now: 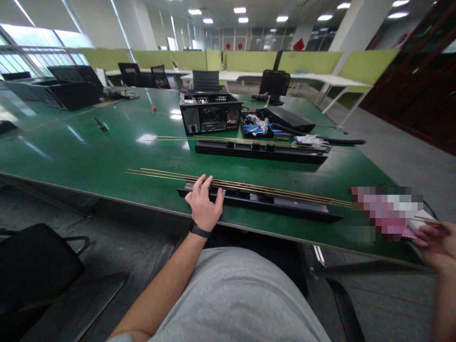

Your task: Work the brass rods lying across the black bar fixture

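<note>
Thin golden rods [285,190] lie lengthwise along a long black channel-shaped bar [295,209] at the table's near edge. My left hand [204,204] rests over the bar's left part with fingers and thumb spread, the fingertips touching or just over the rods. At the far right, my right hand [432,240] is partly cut off by the frame and slightly blurred. Its fingers are curled around the rods' right ends. Under that end of the rods is a pink and white item [395,213], blurred out by pixels.
Behind lies a second black bar [260,153] with more golden rods. Farther back are an opened computer case [211,114], white gloves [311,140] and a black tray [256,134] with blue items. The green table [107,152] has its edge near my body. A chair [39,256] stands left.
</note>
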Tool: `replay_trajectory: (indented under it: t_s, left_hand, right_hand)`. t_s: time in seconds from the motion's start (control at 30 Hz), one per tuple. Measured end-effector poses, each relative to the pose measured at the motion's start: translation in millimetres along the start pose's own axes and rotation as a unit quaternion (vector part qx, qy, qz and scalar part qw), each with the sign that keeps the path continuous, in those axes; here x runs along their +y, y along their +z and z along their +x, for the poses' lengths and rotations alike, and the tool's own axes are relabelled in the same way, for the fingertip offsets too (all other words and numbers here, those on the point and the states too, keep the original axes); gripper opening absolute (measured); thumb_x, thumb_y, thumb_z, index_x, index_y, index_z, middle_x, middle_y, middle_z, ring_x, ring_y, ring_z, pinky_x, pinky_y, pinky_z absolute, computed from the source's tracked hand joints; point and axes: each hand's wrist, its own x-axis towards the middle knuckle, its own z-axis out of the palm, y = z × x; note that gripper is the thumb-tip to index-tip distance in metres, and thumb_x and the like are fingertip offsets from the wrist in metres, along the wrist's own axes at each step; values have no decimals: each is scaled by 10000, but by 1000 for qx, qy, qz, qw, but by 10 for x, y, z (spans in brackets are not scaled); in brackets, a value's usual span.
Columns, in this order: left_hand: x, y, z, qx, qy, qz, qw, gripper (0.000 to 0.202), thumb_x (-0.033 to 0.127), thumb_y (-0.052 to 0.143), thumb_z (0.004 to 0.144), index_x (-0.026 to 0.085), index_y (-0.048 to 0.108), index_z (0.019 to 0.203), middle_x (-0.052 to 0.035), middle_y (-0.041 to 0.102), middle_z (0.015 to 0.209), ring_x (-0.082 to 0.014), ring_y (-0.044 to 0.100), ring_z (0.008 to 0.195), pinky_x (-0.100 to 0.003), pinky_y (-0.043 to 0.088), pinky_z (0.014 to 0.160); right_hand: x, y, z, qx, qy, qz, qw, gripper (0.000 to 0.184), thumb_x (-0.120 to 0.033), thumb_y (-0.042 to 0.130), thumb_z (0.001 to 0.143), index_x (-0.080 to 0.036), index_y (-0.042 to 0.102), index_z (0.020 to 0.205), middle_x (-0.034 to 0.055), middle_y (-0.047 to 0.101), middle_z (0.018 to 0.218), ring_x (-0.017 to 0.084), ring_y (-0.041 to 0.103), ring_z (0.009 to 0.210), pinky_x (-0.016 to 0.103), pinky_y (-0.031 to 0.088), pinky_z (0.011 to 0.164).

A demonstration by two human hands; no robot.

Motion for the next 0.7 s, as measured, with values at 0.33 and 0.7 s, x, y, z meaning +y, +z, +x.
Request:
replay_trajectory:
  t_s: [0.33,0.7]
  left_hand:
    - [2,1,1,2,-2,-7,1000,464,422,670,1029,215,685,1444,-196,672,1561,-295,750,1215,-466,427,1116]
    - [4,-3,8,-4,-8,-7,1000,465,436,655,1036,217,685,1445,-201,665,1567,-306,740,1242,-474,429,1105]
  right_hand:
    - [-95,116,-378,18,36,-26,999,384,70,404,962,-182,550,711,18,486,737,66,512,492,161,491,500]
    - [-84,297,-319,-1,42,18,999,387,84,383,953,-176,516,699,7,490,750,70,535,542,248,539,597]
